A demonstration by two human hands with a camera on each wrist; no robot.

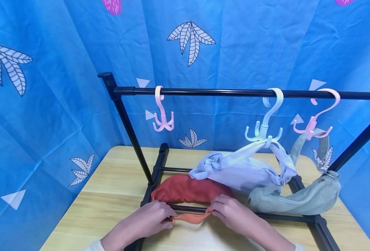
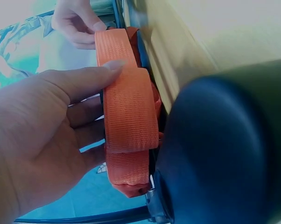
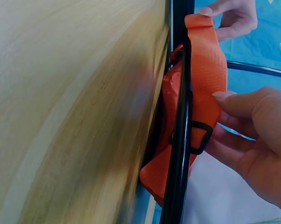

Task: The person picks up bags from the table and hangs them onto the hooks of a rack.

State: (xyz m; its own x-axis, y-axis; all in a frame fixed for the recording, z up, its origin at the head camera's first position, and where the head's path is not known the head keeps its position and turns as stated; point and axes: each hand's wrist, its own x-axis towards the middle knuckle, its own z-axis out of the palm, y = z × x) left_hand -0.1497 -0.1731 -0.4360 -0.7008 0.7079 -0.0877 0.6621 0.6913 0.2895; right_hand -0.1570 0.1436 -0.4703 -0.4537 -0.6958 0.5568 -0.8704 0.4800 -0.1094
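A red bag [image 1: 191, 190] lies on the rack's base, and its orange webbing strap [image 1: 191, 218] is stretched between the two hands in front of the lower black bar. The left hand [image 1: 152, 218] pinches the strap's left part. In the left wrist view its thumb lies on the orange webbing [image 2: 131, 109], which is doubled over there. At the strap's other end, the right hand [image 1: 235, 214] pinches it between thumb and fingers. Close to that hand, the right wrist view shows a black buckle [image 3: 202, 138] on the strap.
A black rack [image 1: 210, 92] stands on the wooden table [image 1: 94, 205]. Its top bar carries a pink hook [image 1: 163, 115] at left, a light blue hook [image 1: 266, 122] with a lavender bag [image 1: 244, 170], and another pink hook [image 1: 312, 123] with a grey-green bag [image 1: 301, 198].
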